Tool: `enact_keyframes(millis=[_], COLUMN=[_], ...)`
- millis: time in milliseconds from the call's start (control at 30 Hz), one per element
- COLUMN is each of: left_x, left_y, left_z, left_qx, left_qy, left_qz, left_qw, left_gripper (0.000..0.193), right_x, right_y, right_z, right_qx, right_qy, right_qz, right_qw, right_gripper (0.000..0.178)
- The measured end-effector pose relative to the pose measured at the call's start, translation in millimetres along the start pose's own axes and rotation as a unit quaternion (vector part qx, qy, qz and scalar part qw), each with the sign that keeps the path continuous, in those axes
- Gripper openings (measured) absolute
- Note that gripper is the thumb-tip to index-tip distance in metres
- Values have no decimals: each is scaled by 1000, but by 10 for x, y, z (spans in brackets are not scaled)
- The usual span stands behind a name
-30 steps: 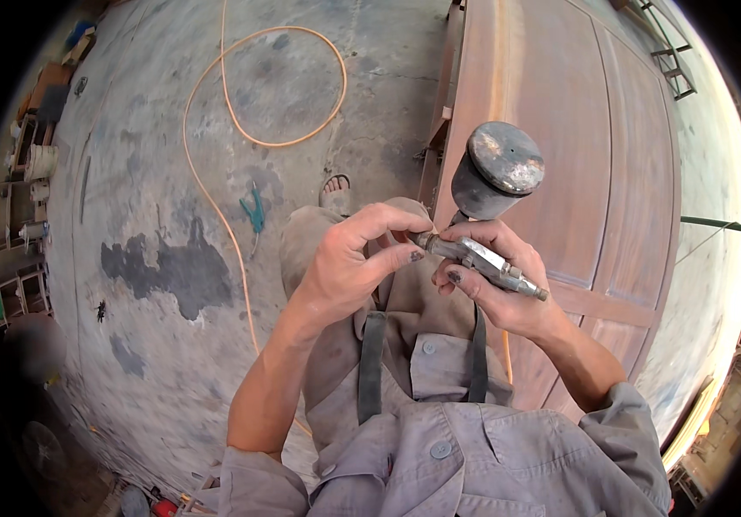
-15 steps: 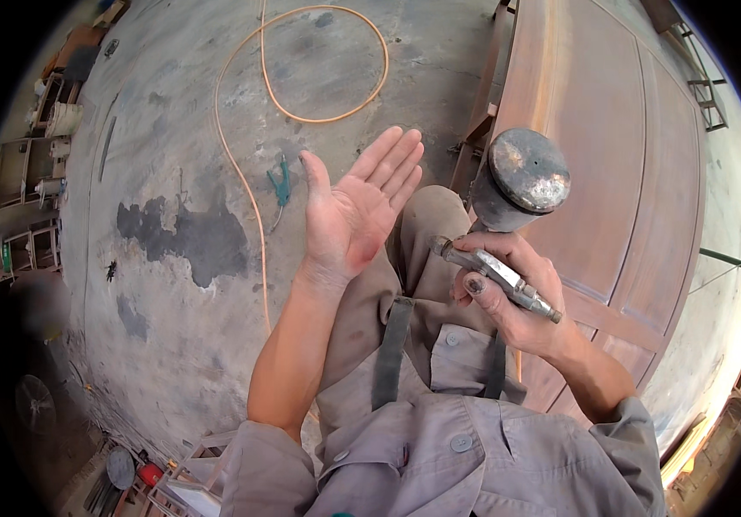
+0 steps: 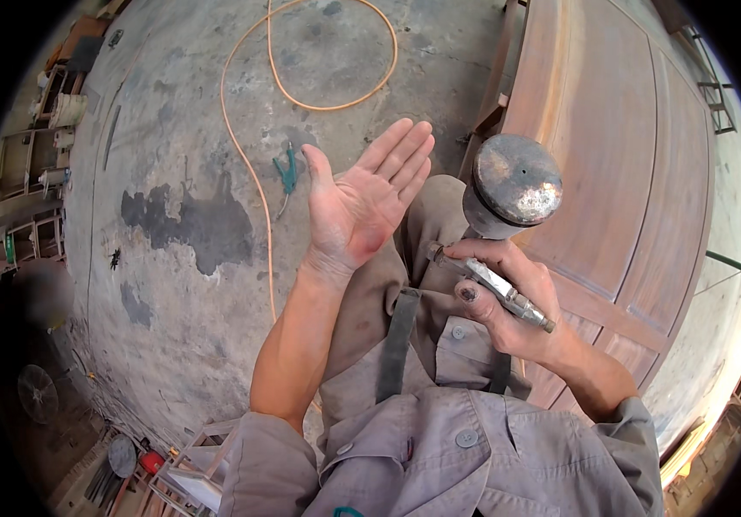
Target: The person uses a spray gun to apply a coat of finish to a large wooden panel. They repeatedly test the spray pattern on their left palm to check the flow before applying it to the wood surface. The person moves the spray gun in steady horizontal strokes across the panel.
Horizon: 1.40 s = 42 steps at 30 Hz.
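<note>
1. Left hand (image 3: 360,202), near twelve o'clock in my view, is spread flat with the palm up and holds nothing.
2. Right hand (image 3: 536,280) grips the metal spray gun (image 3: 500,289), between three and four o'clock; its lidded cup (image 3: 517,177) sits at two o'clock, against the wooden panel (image 3: 607,164) behind.
3. To hold this well, I'd want a firm grip around the body, the cup level since its weight looks likely to tip the gun, and the ring end clear of the bare palm.
4. I can't make out the trigger behind the fingers, nor what the cup contains under its lid.
5. Orange hose (image 3: 327,109) runs off the top edge at eleven o'clock and passes behind the left forearm; I can't tell where it ends.
</note>
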<state>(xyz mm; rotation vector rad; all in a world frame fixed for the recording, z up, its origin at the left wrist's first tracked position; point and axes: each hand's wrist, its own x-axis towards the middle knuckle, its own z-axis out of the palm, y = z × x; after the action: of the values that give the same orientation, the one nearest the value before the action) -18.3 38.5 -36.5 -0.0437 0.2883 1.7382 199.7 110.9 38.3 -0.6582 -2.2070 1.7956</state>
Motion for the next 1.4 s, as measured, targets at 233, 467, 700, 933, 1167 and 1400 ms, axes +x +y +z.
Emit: enact_keyframes(millis=[233, 467, 700, 933, 1167, 1400], left_x=[8, -6, -18, -8, -13, -21], left_y=[-56, -72, -94, -104, -105, -82], left_z=[10, 22, 8, 32, 24, 46], left_qx=[34, 43, 41, 37, 52, 74], left_qy=[6, 17, 16, 15, 17, 27], left_qz=[-7, -14, -16, -20, -21, -27], left_qw=[999, 999, 999, 999, 998, 997], left_gripper=[117, 117, 117, 117, 116, 117], right_x=[-26, -10, -18, -27, -2, 11], right_y=[33, 72, 63, 68, 79, 64], right_z=[0, 28, 8, 35, 13, 23], right_qx=[-14, -29, -20, -12, -16, 2], right_qy=[-5, 16, -2, 2, -2, -3], right_qz=[-24, -59, -36, -60, -53, -44], right_qw=[1000, 998, 999, 998, 998, 999], right_gripper=[36, 36, 36, 35, 35, 34])
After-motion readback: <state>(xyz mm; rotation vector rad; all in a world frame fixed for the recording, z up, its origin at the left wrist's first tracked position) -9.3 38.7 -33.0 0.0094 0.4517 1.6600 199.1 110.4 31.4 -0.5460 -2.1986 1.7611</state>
